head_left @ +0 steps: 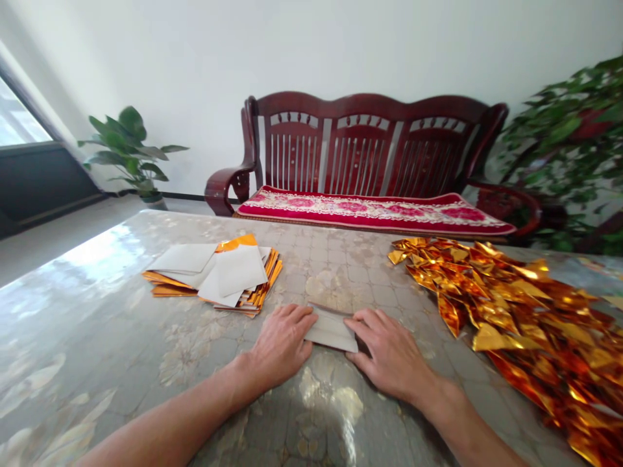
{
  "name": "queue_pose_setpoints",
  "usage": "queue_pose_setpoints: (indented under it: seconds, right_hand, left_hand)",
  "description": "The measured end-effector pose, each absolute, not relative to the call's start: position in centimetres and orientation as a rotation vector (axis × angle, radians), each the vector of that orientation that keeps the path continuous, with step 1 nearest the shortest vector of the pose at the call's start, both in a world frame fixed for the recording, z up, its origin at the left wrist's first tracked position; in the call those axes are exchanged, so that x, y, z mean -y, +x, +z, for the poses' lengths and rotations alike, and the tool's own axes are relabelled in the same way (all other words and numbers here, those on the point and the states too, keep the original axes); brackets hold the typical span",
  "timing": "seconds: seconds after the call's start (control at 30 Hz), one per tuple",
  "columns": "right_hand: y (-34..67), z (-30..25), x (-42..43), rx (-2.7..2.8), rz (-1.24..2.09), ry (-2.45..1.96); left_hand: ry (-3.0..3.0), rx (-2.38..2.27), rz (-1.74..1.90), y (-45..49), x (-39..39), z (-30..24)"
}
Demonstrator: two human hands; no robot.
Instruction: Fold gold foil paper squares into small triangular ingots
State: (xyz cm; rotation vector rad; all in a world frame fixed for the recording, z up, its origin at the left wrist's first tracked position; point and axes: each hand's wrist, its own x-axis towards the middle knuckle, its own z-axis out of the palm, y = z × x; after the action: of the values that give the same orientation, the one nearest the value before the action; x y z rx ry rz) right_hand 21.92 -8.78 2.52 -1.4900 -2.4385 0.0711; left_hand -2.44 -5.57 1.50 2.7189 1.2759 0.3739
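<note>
A small sheet of paper (pixel 331 329), pale side up, lies on the table between my hands, with its far edge bent upward. My left hand (pixel 287 334) grips its left end, fingers on top and thumb at the near side. At the right end my right hand (pixel 384 347) pinches the same sheet between fingers and thumb. Just beyond my left hand is a loose stack of paper sheets (pixel 238 275), pale on top with orange-gold edges showing.
A large heap of folded shiny gold foil paper (pixel 530 324) covers the table's right side. The table (pixel 195 402) has a glossy patterned cover. Behind it stand a dark red wooden bench (pixel 357 162) with a red floral cushion (pixel 350 206), and a potted plant (pixel 131 149) at left.
</note>
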Motion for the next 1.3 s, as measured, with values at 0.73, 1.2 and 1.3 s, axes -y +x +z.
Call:
queue_pose_setpoints:
  seconds: [0.73, 1.2, 1.3]
  right_hand:
    - [20.9, 0.3, 6.3, 1.928, 0.159, -1.776]
    - [20.9, 0.2, 6.4, 2.010, 0.041, -1.675]
    - [20.8, 0.1, 6.3, 1.998, 0.041, -1.738]
  left_hand:
    - [2.446, -1.351, 0.591, -2.1, 2.6, 1.1]
    - [2.376, -1.495, 0.547, -1.4, 2.4, 1.1]
    - [2.388, -1.534, 0.531, -1.3, 2.4, 1.1]
